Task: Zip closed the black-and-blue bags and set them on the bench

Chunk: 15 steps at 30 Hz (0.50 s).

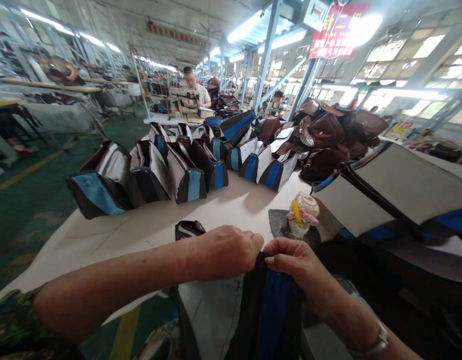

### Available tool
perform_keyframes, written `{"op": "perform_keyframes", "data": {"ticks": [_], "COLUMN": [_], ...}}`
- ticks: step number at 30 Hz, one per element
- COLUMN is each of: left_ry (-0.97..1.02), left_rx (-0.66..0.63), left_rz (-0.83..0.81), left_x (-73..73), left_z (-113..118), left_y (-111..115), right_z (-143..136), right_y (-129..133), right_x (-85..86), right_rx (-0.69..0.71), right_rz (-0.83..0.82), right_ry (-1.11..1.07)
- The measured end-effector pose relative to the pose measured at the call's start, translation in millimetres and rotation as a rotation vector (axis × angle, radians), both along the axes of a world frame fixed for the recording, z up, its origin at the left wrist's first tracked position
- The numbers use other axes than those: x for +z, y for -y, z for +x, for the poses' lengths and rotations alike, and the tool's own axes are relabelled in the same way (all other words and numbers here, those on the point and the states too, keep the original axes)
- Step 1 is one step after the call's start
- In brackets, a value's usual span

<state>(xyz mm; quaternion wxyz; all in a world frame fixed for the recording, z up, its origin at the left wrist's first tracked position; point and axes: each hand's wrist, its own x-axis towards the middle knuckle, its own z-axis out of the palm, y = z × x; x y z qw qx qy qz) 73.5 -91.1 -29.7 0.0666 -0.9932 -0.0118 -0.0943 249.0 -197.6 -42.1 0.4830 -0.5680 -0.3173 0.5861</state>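
The left hand [231, 252] and the right hand [296, 260] pinch the top edge of the bag [278, 310], fingers closed; an even, gentle pull probably keeps this edge straight

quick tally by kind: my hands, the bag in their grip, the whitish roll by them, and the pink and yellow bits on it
hands: 2 (left hand, right hand)
bag: 1
whitish roll: 1
pink strip: 1
yellow piece: 1
total: 6
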Motion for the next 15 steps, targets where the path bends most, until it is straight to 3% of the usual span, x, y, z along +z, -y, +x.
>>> {"op": "perform_keyframes", "data": {"ticks": [4, 9, 12, 15], "left_ry": [0.067, 0.066, 0.068, 0.05], "left_rx": [0.113, 0.064, -0.007, -0.045], "left_rz": [-0.348, -0.804, -0.827, -0.715], "left_x": [2.3, 5.0, 2.5, 2.6], "left_z": [-1, -7, -5, -1], "left_y": [-17, -25, -24, -22], "right_z": [2, 6, 6, 6], "right_y": [4, 7, 7, 7], "right_x": [-4.8, -10.5, -11.7, -10.6], "right_rx": [-0.019, -0.036, -0.016, -0.015], "right_rz": [-0.042, -0.05, -0.032, -0.002], "right_ry": [-0.041, -0.093, -0.088, -0.042]}}
